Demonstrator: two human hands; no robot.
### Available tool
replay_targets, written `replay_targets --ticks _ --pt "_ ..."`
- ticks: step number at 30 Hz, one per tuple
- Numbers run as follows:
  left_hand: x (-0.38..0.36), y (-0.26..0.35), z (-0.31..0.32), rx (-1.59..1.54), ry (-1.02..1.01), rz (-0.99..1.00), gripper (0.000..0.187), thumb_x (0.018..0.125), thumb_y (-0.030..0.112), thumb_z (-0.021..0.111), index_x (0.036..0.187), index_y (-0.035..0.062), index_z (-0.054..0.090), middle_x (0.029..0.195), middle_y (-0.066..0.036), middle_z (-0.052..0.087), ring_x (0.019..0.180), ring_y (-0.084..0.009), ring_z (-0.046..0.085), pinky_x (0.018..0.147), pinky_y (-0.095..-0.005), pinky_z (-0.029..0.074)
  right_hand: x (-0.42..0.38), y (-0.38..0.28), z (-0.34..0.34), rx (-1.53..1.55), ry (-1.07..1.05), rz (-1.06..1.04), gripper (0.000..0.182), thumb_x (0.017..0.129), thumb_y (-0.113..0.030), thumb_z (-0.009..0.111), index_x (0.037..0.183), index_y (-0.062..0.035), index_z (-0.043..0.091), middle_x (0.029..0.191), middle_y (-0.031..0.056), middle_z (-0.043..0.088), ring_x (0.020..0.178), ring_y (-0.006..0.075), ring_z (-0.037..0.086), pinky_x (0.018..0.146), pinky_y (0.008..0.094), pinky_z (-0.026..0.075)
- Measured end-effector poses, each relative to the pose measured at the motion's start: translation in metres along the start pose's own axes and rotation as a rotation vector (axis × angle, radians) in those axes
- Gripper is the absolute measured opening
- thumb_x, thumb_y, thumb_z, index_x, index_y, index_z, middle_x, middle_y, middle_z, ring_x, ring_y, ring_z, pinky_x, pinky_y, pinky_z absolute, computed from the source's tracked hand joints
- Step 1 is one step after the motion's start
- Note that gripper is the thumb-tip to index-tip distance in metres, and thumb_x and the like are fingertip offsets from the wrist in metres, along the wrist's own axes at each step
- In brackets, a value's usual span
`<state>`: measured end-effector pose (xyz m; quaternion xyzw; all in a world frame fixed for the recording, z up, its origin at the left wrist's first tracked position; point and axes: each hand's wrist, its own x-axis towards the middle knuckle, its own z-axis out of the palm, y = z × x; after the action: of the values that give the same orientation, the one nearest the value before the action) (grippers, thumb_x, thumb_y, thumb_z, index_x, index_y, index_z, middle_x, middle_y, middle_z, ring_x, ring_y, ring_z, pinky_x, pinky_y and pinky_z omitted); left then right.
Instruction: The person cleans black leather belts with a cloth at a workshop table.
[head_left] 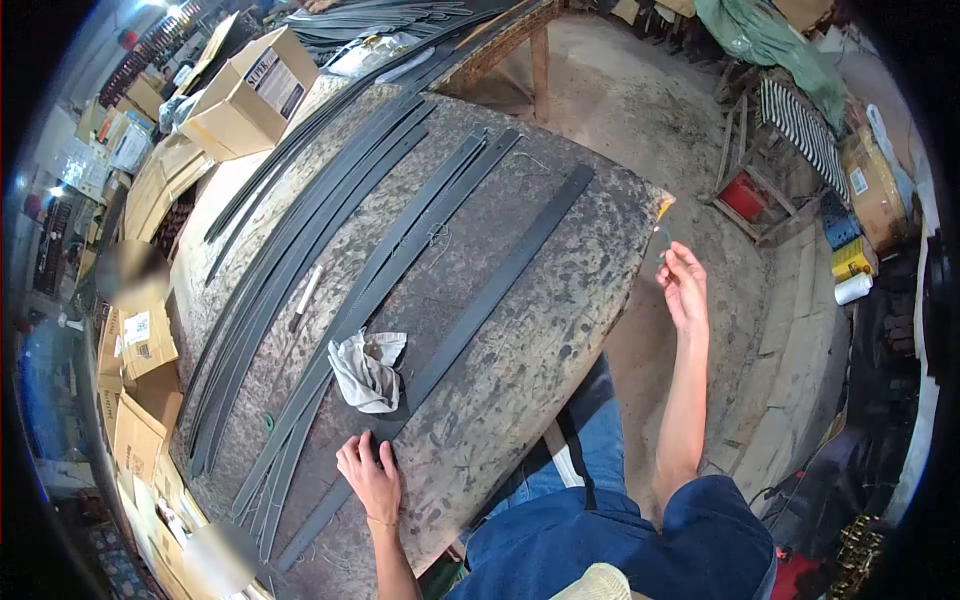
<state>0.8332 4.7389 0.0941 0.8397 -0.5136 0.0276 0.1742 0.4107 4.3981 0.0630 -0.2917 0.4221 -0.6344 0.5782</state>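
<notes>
Pinching something thin (668,239), barely discernible: right hand (684,284)

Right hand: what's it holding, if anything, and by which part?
The right hand pinches a thin greenish thing by one end; what it is can't be told.

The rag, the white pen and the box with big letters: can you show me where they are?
Rag (366,378): head view, its crumpled middle.
White pen (309,288): head view, its white barrel.
Box (275,86): head view, the printed side with the letters.
</notes>
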Motion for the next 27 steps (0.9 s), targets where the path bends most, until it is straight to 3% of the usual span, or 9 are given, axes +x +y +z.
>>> replay_targets --ticks 2,5,11,17,19,21,22,25,27 --pt "-0.005 0.002 -0.005 0.001 -0.022 0.024 0.036 0.085 0.018 0.067 0.114 0.0006 0.057 0.109 -0.017 0.053 0.103 -0.0344 0.048 0.092 -0.0448 0.037 -0.002 0.005 -0.014 -0.165 -0.158 0.172 0.024 0.09 -0.005 0.064 0.113 0.0013 0.057 0.087 0.0036 0.063 0.061 0.0076 0.053 0.053 0.0221 0.043" --pt "-0.017 -0.001 -0.011 -0.003 -0.047 0.053 0.036 0.085 0.02 0.068 0.114 0.0016 0.058 0.108 -0.017 0.053 0.102 -0.0339 0.049 0.092 -0.0442 0.038 -0.004 0.016 -0.013 -0.244 -0.143 0.244 0.028 0.09 -0.005 0.065 0.115 0.0028 0.055 0.085 0.0031 0.062 0.059 0.0069 0.051 0.051 0.0216 0.041" --pt "-0.066 -0.029 -0.029 0.049 -0.068 0.039 0.036 0.084 0.015 0.067 0.116 0.0021 0.058 0.109 -0.016 0.054 0.103 -0.0343 0.05 0.093 -0.0453 0.039 -0.014 0.011 -0.02 -0.089 -0.116 0.248 0.031 0.091 -0.005 0.064 0.118 0.0052 0.054 0.085 0.0038 0.062 0.063 0.0081 0.054 0.056 0.0228 0.044" --pt "-0.099 -0.026 -0.028 0.084 0.023 -0.08 0.042 0.084 0.008 0.062 0.126 0.0043 0.057 0.125 -0.018 0.052 0.118 -0.0367 0.047 0.103 -0.0458 0.034 -0.023 0.011 -0.034 0.052 -0.217 0.15 0.028 0.093 -0.008 0.061 0.117 0.0025 0.055 0.096 0.0066 0.062 0.077 0.0129 0.057 0.068 0.027 0.048" --pt "-0.088 0.003 -0.041 0.114 -0.077 -0.202 0.053 0.08 0.019 0.067 0.13 0.0063 0.054 0.135 -0.018 0.047 0.126 -0.038 0.042 0.105 -0.0506 0.032 -0.035 0.005 -0.029 -0.104 -0.116 0.112 0.031 0.092 -0.011 0.061 0.12 0.0018 0.053 0.107 0.009 0.06 0.083 0.0166 0.057 0.076 0.0289 0.047" --pt "-0.097 0.02 -0.044 0.026 -0.043 -0.234 0.051 0.079 0.018 0.068 0.127 0.0051 0.054 0.14 -0.02 0.04 0.129 -0.0388 0.039 0.107 -0.0515 0.031 -0.005 0.024 -0.072 -0.017 -0.352 0.081 0.029 0.093 -0.012 0.06 0.118 0.0014 0.054 0.106 0.0086 0.059 0.085 0.0165 0.054 0.078 0.0288 0.047" --pt "-0.105 0.019 -0.038 -0.078 -0.005 -0.127 0.046 0.079 0.018 0.068 0.122 0.0047 0.057 0.139 -0.021 0.042 0.128 -0.0386 0.04 0.106 -0.0503 0.032 0.005 0.022 -0.075 -0.01 -0.424 0.162 0.026 0.094 -0.013 0.06 0.115 0.0005 0.055 0.103 0.0076 0.059 0.083 0.0156 0.053 0.077 0.0295 0.047" --pt "-0.123 0.039 -0.016 -0.374 0.044 0.13 0.033 0.081 0.01 0.065 0.112 0.0021 0.061 0.129 -0.02 0.054 0.121 -0.0363 0.051 0.104 -0.0465 0.04 0.002 0.02 -0.069 -0.025 -0.359 0.238 0.023 0.096 -0.014 0.059 0.113 0.0002 0.055 0.1 0.0061 0.057 0.084 0.0161 0.053 0.076 0.0294 0.046" --pt "-0.136 0.056 -0.007 -0.475 0.077 0.169 0.029 0.081 0.007 0.065 0.109 0.0019 0.062 0.126 -0.018 0.057 0.117 -0.0333 0.056 0.103 -0.0453 0.043 0.005 0.024 -0.076 -0.074 -0.368 0.25 0.025 0.096 -0.015 0.06 0.115 0.0001 0.055 0.101 0.0066 0.059 0.086 0.0162 0.054 0.079 0.0299 0.046"
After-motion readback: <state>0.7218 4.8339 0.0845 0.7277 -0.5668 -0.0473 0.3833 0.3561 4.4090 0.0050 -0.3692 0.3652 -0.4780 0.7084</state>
